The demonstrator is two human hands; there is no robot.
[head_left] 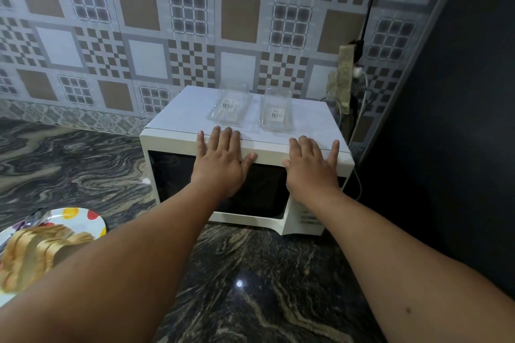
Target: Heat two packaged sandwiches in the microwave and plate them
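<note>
Hands first: your left hand point(223, 159) lies flat with straight, spread fingers on the top front edge of the microwave point(178, 147), and your right hand point(312, 164) lies the same way nearer the right corner; both are wide and hold nothing. Just beyond the fingertips, on the microwave's roof, sit two clear packages point(229, 106), each with a small white label; the left one lies straight ahead of your left hand and the right one point(277, 111) lies ahead and slightly inward of your right hand. Their long axes run away from you, front to back. Both look empty, transparent and light, so they would probably skid if nudged. The sandwiches point(36, 248) themselves appear to be already out and stacked on the spotted plate point(92, 220), which rests on the dark marbled bench point(250, 287) well to your lower left, nearest your left arm. The microwave door looks closed. Judging by this, heating and plating seem done.
</note>
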